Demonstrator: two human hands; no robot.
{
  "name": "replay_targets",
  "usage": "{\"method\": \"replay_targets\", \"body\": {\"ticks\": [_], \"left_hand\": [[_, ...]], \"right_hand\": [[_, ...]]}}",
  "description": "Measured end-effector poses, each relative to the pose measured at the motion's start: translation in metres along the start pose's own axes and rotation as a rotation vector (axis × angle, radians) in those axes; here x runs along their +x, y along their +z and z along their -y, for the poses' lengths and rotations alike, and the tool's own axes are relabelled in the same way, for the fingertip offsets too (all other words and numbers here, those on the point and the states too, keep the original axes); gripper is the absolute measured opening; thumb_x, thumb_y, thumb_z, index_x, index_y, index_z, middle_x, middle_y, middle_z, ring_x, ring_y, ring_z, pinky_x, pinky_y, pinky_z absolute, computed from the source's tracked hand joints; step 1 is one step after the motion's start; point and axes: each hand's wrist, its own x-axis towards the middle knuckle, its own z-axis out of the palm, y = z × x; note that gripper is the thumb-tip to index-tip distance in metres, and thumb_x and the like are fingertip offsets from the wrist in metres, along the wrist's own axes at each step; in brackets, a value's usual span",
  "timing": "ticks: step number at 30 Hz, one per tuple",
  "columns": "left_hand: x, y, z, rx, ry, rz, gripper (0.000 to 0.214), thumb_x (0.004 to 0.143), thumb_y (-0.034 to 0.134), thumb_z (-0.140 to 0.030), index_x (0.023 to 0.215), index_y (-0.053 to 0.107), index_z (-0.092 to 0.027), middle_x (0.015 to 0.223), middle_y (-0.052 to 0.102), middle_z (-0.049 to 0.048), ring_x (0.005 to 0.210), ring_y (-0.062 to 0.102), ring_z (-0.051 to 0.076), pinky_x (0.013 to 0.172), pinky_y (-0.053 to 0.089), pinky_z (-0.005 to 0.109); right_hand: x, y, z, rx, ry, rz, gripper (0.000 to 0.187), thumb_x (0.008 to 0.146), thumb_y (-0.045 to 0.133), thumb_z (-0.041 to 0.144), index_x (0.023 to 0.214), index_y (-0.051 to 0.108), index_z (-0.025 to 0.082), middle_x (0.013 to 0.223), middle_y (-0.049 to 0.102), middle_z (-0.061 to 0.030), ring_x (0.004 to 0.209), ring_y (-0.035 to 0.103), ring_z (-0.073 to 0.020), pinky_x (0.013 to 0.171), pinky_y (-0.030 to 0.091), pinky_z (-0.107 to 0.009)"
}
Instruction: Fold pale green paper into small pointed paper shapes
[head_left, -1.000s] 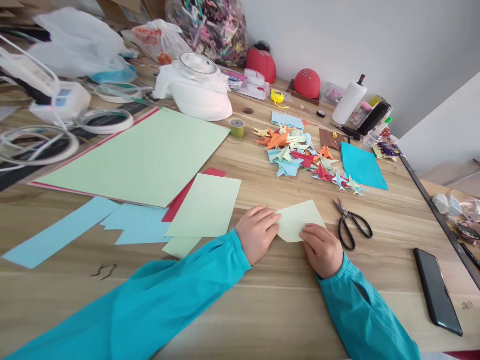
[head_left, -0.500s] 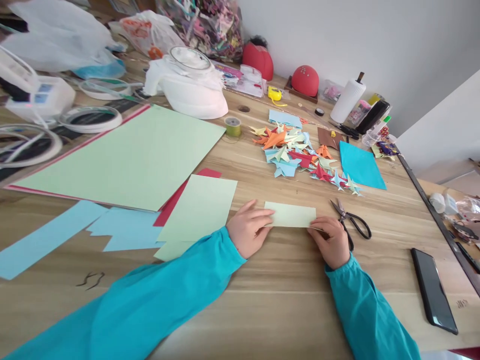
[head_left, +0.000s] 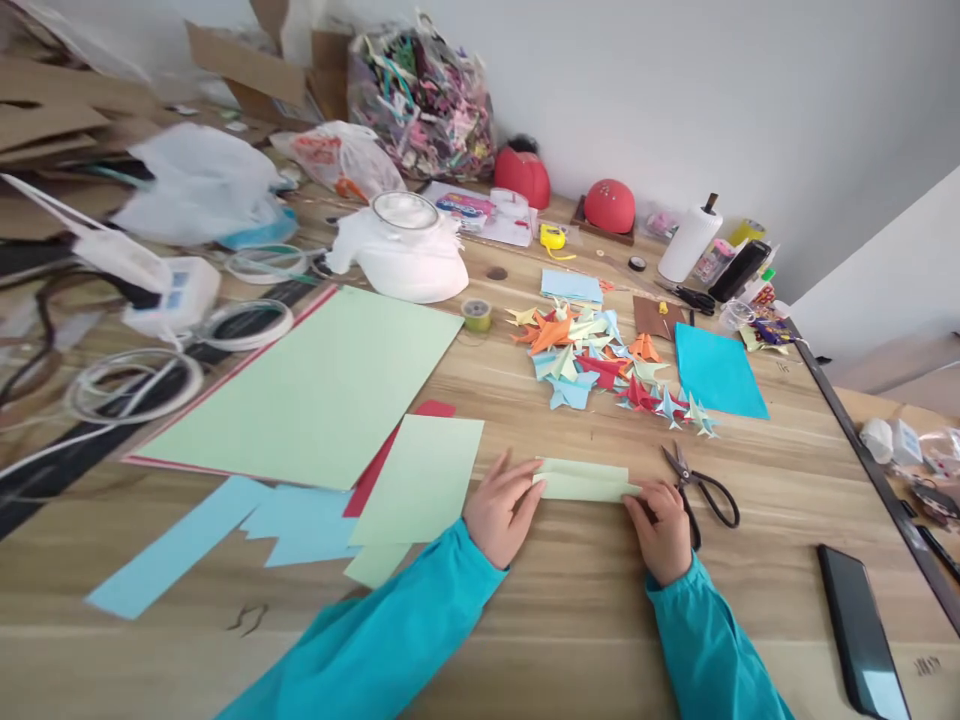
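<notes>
A small pale green paper (head_left: 583,481), folded into a narrow strip, lies on the wooden table (head_left: 570,620) in front of me. My left hand (head_left: 499,505) pinches its left end with the fingers pressed together. At the strip's right end, my right hand (head_left: 664,530) grips it with curled fingers. Both arms wear teal sleeves.
Black scissors (head_left: 701,487) lie just right of my right hand, and a phone (head_left: 859,625) near the right edge. Folded paper shapes (head_left: 600,360) are piled behind, beside a teal sheet (head_left: 716,370). Large green sheets (head_left: 311,390) and blue scraps (head_left: 225,530) cover the left. Tape rolls, bags and clutter fill the back.
The green paper went from an unfolded sheet to a narrow folded strip between my hands. The view has tilted up and both hands sit lower in the frame.
</notes>
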Motion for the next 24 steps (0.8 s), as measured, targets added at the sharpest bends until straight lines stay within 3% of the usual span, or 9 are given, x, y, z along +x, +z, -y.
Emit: {"method": "replay_targets", "body": {"ticks": [2, 7, 13, 15, 16, 18, 21, 24], "left_hand": [[-0.001, 0.001, 0.000, 0.023, -0.020, -0.003, 0.017, 0.083, 0.049, -0.021, 0.068, 0.056, -0.017, 0.101, 0.067, 0.0071, 0.095, 0.062, 0.019, 0.098, 0.042, 0.045], [-0.002, 0.004, -0.002, 0.060, -0.093, -0.034, 0.017, 0.082, 0.051, -0.021, 0.066, 0.052, -0.018, 0.107, 0.064, 0.0096, 0.105, 0.057, 0.023, 0.092, 0.047, 0.044], [0.006, -0.002, -0.008, 0.019, -0.187, -0.014, 0.014, 0.082, 0.051, -0.019, 0.069, 0.049, -0.017, 0.114, 0.060, 0.0126, 0.095, 0.061, 0.019, 0.077, 0.052, 0.030], [0.007, -0.006, -0.014, 0.054, -0.196, -0.047, 0.004, 0.081, 0.053, -0.018, 0.081, 0.052, -0.014, 0.118, 0.055, 0.0173, 0.105, 0.056, 0.023, 0.081, 0.051, 0.034], [0.006, -0.007, -0.019, 0.107, -0.185, -0.071, 0.013, 0.079, 0.055, -0.018, 0.091, 0.054, -0.012, 0.122, 0.052, 0.0198, 0.111, 0.052, 0.026, 0.086, 0.048, 0.039], [0.001, -0.005, -0.034, 0.221, -0.040, -0.099, 0.023, 0.076, 0.058, -0.016, 0.098, 0.055, -0.012, 0.120, 0.053, 0.0176, 0.114, 0.049, 0.028, 0.093, 0.041, 0.046], [-0.012, 0.006, -0.060, 0.235, 0.166, 0.050, 0.026, 0.076, 0.056, -0.014, 0.102, 0.060, -0.015, 0.113, 0.061, 0.0103, 0.114, 0.049, 0.023, 0.102, 0.032, 0.042], [-0.022, 0.020, -0.074, 0.302, 0.159, 0.242, 0.040, 0.079, 0.054, -0.032, 0.114, 0.057, -0.012, 0.125, 0.054, 0.0106, 0.123, 0.039, 0.026, 0.110, 0.016, 0.043]], "right_hand": [[0.000, 0.002, 0.000, -0.006, 0.010, -0.018, 0.014, 0.081, 0.055, 0.029, 0.073, 0.061, 0.018, 0.074, 0.065, -0.0041, 0.073, 0.059, -0.0186, 0.085, 0.040, -0.042], [0.002, 0.006, 0.006, -0.026, 0.060, -0.040, 0.021, 0.082, 0.054, 0.031, 0.096, 0.059, 0.016, 0.071, 0.065, -0.0030, 0.073, 0.059, -0.0188, 0.085, 0.039, -0.043], [0.001, 0.013, 0.017, -0.110, 0.157, -0.085, 0.023, 0.083, 0.053, 0.030, 0.100, 0.058, 0.015, 0.070, 0.065, -0.0027, 0.073, 0.059, -0.0192, 0.089, 0.035, -0.045], [0.001, 0.014, 0.020, -0.138, 0.166, -0.085, 0.023, 0.083, 0.054, 0.030, 0.100, 0.058, 0.015, 0.069, 0.064, -0.0026, 0.074, 0.058, -0.0195, 0.089, 0.035, -0.045], [0.001, 0.013, 0.022, -0.145, 0.168, -0.082, 0.023, 0.083, 0.054, 0.030, 0.100, 0.058, 0.015, 0.069, 0.063, -0.0024, 0.074, 0.057, -0.0195, 0.089, 0.036, -0.045], [0.001, 0.012, 0.024, -0.150, 0.172, -0.071, 0.023, 0.083, 0.054, 0.030, 0.100, 0.059, 0.016, 0.070, 0.063, -0.0025, 0.076, 0.056, -0.0197, 0.089, 0.036, -0.044], [0.001, 0.011, 0.026, -0.142, 0.177, -0.065, 0.023, 0.083, 0.054, 0.029, 0.102, 0.058, 0.017, 0.070, 0.062, -0.0017, 0.075, 0.056, -0.0187, 0.090, 0.036, -0.044], [0.002, 0.010, 0.027, -0.130, 0.177, -0.056, 0.024, 0.083, 0.055, 0.026, 0.105, 0.057, 0.017, 0.069, 0.061, -0.0010, 0.074, 0.056, -0.0178, 0.091, 0.036, -0.044]]}}
